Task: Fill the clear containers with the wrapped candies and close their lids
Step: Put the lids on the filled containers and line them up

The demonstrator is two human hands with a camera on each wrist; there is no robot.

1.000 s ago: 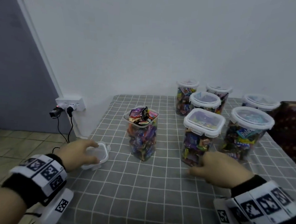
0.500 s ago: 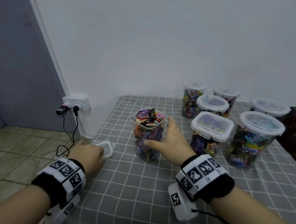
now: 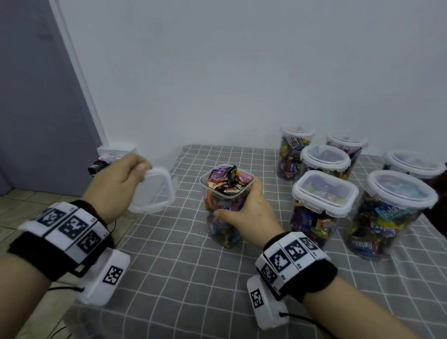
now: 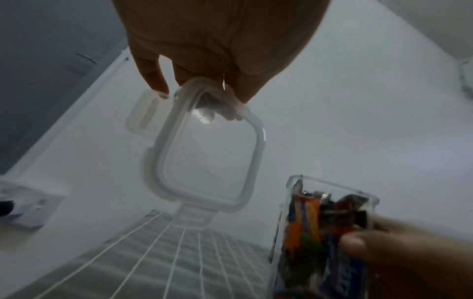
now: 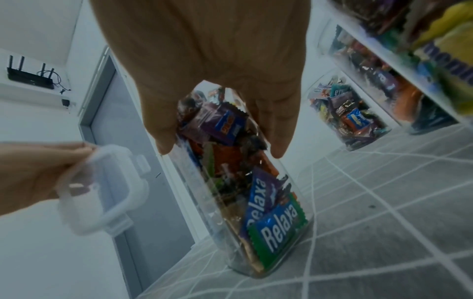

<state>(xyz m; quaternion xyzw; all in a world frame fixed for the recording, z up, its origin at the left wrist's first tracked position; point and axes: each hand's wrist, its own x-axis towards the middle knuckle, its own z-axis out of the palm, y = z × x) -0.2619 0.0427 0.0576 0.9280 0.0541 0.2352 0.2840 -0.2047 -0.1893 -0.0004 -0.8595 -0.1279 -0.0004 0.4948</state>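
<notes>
A tall square clear container (image 3: 223, 211) (image 5: 243, 192) (image 4: 320, 232) stands open on the grey checked cloth, heaped with wrapped candies (image 3: 225, 178) above its rim. My right hand (image 3: 243, 210) (image 5: 217, 101) grips its right side, thumb in front and fingers behind. My left hand (image 3: 117, 178) (image 4: 217, 60) holds a clear square lid (image 3: 154, 191) (image 4: 207, 151) (image 5: 102, 192) by one edge, lifted off the table to the left of the container, tilted, latches hanging.
Several lidded containers of candy (image 3: 322, 209) stand at the right and back right of the table (image 3: 210, 286). The table's left edge drops to a tiled floor (image 3: 10, 208). A wall socket with plugs (image 3: 108, 157) sits behind my left hand.
My left hand has lifted the lid off the table's left edge into the air. My right hand moved from a lidded container to the open one and now grips it.
</notes>
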